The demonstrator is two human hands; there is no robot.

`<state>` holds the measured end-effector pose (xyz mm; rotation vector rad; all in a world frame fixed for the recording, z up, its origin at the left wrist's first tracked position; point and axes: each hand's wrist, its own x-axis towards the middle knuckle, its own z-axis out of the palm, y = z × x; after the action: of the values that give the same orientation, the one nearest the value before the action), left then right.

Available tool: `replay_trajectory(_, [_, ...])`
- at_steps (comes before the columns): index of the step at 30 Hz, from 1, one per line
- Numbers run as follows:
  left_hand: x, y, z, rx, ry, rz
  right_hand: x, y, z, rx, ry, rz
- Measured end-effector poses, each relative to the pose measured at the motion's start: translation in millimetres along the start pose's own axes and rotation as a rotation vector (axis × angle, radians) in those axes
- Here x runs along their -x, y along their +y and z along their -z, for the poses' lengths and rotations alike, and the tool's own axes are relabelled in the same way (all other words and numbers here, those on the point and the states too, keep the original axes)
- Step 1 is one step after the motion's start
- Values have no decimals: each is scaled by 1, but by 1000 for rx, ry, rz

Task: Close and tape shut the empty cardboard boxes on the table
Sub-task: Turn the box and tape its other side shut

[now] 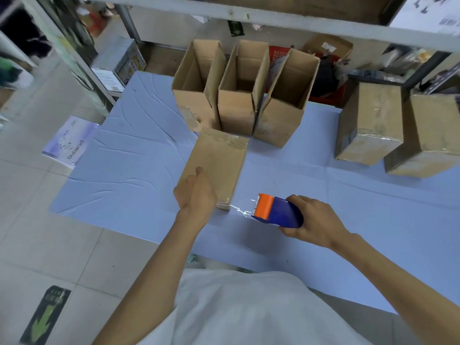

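A closed cardboard box (219,160) lies on its side in the middle of the blue table (129,170). My left hand (196,192) rests on its near end, fingers hidden behind the hand. My right hand (316,220) grips a blue and orange tape dispenser (276,210) just right of the box. A thin strand of clear tape (240,209) runs from the dispenser to the box's near corner. Three open boxes (196,93) (242,95) (286,105) stand upright in a row behind it.
Two taped boxes (368,125) (430,140) sit at the table's right. A metal shelf beam (249,18) crosses overhead. A white bag (67,143) lies on the tiled floor to the left. Clutter and a red crate (278,56) fill the space behind the table.
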<state>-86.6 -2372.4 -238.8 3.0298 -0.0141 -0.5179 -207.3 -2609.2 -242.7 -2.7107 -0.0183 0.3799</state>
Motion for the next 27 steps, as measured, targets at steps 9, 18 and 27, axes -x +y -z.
replay_trajectory(9, [-6, -9, 13, 66, -122, -39, 11, 0, -2, -9, -2, -23])
replay_trajectory(18, [-4, 9, 6, 315, -19, -35, 8, 0, 0, 10, -28, -25])
replay_trajectory(27, [-15, 31, 3, 260, -96, 143, 9, 4, 13, 17, -30, -36])
